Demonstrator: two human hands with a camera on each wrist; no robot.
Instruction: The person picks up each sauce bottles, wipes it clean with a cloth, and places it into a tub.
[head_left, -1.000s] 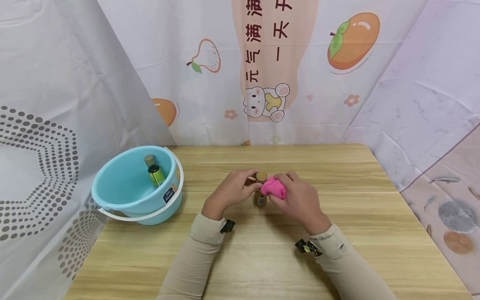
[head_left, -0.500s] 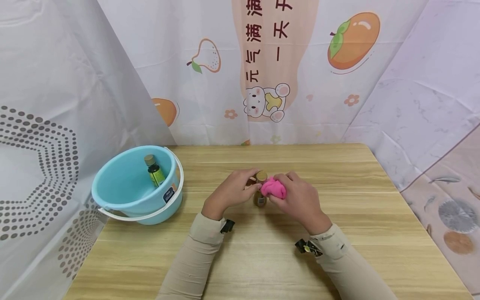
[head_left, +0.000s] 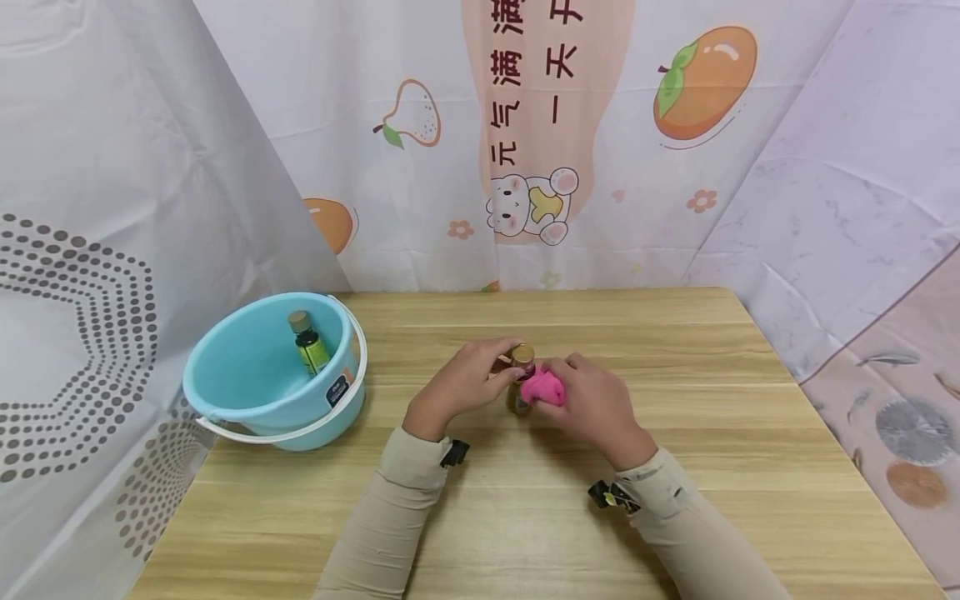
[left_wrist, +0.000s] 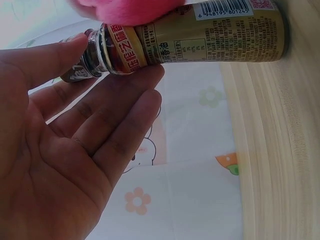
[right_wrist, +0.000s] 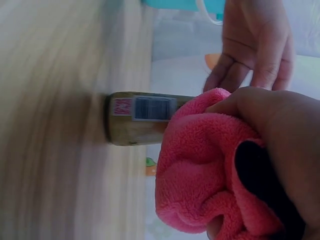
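A small sesame oil bottle (head_left: pixel 522 356) with a gold cap and gold label stands upright near the middle of the table. My left hand (head_left: pixel 467 382) pinches it by the neck, thumb on one side and fingertips on the other, as the left wrist view shows. In my right hand (head_left: pixel 597 410) is a bunched pink fluffy cloth (head_left: pixel 542 389), held against the bottle's side. The cloth hides part of the label; a barcode on the bottle's lower body (right_wrist: pixel 152 109) shows past it in the right wrist view.
On the left of the wooden table (head_left: pixel 675 517) stands a light blue bucket (head_left: pixel 247 392) with its white handle hanging down the outside. A dark bottle with a green-yellow label (head_left: pixel 311 346) leans inside it. A printed curtain (head_left: pixel 420 200) hangs behind the table.
My right hand has slid the pink cloth slightly down the bottle's side. The left hand keeps its pinch at the neck, and the bucket has not moved.
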